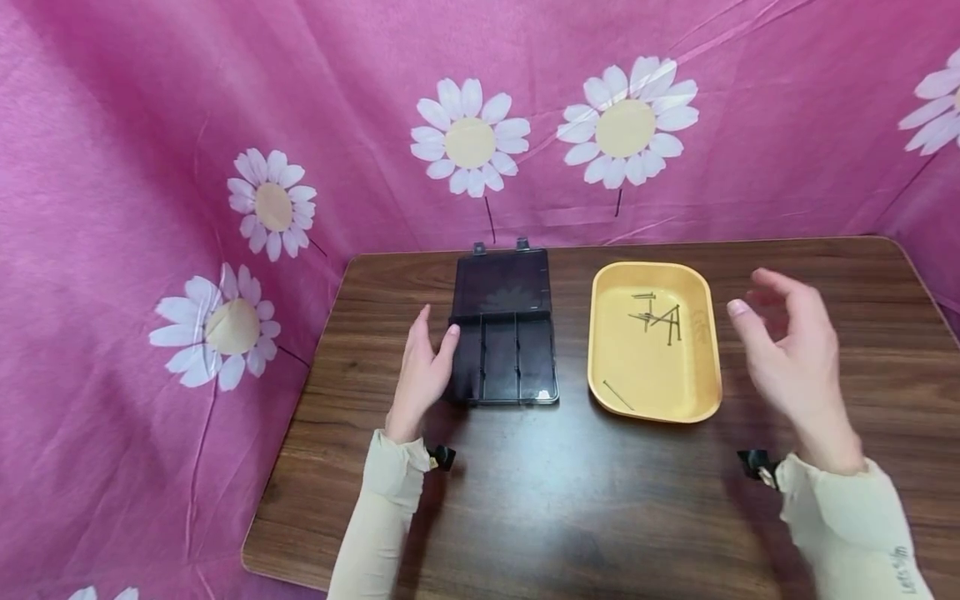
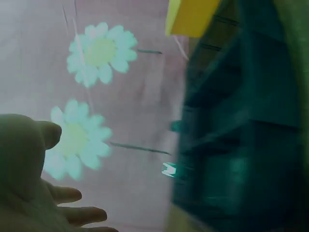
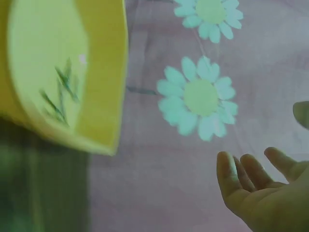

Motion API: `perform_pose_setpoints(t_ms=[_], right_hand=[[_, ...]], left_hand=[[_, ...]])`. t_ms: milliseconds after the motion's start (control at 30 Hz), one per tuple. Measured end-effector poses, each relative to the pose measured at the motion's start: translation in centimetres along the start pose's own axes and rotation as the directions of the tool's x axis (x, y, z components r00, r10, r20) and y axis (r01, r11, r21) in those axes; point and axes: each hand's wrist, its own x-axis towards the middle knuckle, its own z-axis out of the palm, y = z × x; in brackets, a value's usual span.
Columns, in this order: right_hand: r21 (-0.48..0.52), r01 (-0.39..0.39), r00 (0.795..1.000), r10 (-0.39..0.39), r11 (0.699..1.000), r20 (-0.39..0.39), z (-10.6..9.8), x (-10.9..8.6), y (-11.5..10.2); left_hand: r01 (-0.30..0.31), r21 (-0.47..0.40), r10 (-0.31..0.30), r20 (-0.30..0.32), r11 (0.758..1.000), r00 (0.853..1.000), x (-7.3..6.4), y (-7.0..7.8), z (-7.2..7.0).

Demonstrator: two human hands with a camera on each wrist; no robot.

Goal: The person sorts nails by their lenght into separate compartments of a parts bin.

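In the head view a black compartment box (image 1: 500, 358) lies on the table with its lid (image 1: 501, 282) folded back; its compartments look bare. My left hand (image 1: 422, 371) is at the box's left side, fingers extended, holding nothing. To the right of the box stands a yellow tray (image 1: 652, 392) with several nails (image 1: 663, 318) in a loose heap and a single nail (image 1: 618, 395) near its front left corner. Right of the tray my right hand (image 1: 795, 350) hovers with loosely bent fingers and nothing in them. The right wrist view shows that hand apart from the tray (image 3: 104, 72).
The brown wooden table (image 1: 525, 517) reaches back to a pink cloth (image 1: 345, 100) printed with white daisies, which hangs behind and at the left. Two latches (image 1: 522, 244) stick out from the lid's far edge.
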Motion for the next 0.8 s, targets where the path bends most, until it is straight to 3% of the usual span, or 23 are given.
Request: perform_pose_setpoints(t_ms=[100, 200, 267, 400, 467, 500, 600, 667, 700, 767, 800], right_hand=[[0.102, -0.117, 0.993, 0.115, 0.988, 0.021, 1.4, -0.8, 0.8], [0.307, -0.192, 0.981, 0.186, 0.932, 0.048, 2.8, -1.3, 3.0], [0.478, -0.181, 0.983, 0.167, 0.860, 0.072, 4.0, -1.4, 6.5], [0.607, -0.161, 0.984, 0.079, 0.778, 0.159, 6.4, -1.5, 14.1], [0.599, -0.178, 0.975, 0.057, 0.780, 0.216, 7.3, -1.7, 15.7], [0.563, -0.197, 0.966, 0.061, 0.802, 0.250, 7.5, -2.0, 15.6], [0.524, -0.267, 0.939, 0.097, 0.809, 0.330, 7.8, -2.8, 13.2], [0.485, -0.303, 0.920, 0.118, 0.821, 0.374, 7.7, -3.3, 11.0], [0.427, -0.307, 0.908, 0.128, 0.851, 0.398, 7.6, -3.5, 9.7], [0.382, -0.319, 0.896, 0.144, 0.868, 0.420, 7.5, -3.8, 7.8], [0.326, -0.311, 0.887, 0.150, 0.893, 0.437, 7.3, -3.9, 6.9]], left_hand=[[0.098, -0.100, -0.101, -0.029, 0.990, 0.994, -0.1, -1.7, 0.7], [0.179, -0.199, -0.193, -0.051, 0.964, 0.980, -0.2, -3.1, 1.4], [0.215, -0.271, -0.236, -0.046, 0.938, 0.971, -0.2, -4.0, 1.9], [0.278, -0.358, -0.303, -0.015, 0.891, 0.953, -0.4, -5.4, 2.8], [0.308, -0.385, -0.332, 0.003, 0.870, 0.943, -0.6, -5.8, 3.3], [0.324, -0.398, -0.348, 0.013, 0.858, 0.937, -0.7, -6.1, 3.5], [0.351, -0.438, -0.372, 0.038, 0.828, 0.927, -0.9, -6.6, 4.0], [0.349, -0.463, -0.370, 0.048, 0.815, 0.928, -0.9, -6.8, 4.4], [0.346, -0.478, -0.366, 0.054, 0.807, 0.929, -1.0, -6.9, 4.5], [0.336, -0.498, -0.356, 0.058, 0.799, 0.933, -1.0, -6.9, 4.6], [0.331, -0.508, -0.350, 0.062, 0.795, 0.935, -1.0, -7.0, 4.7]])
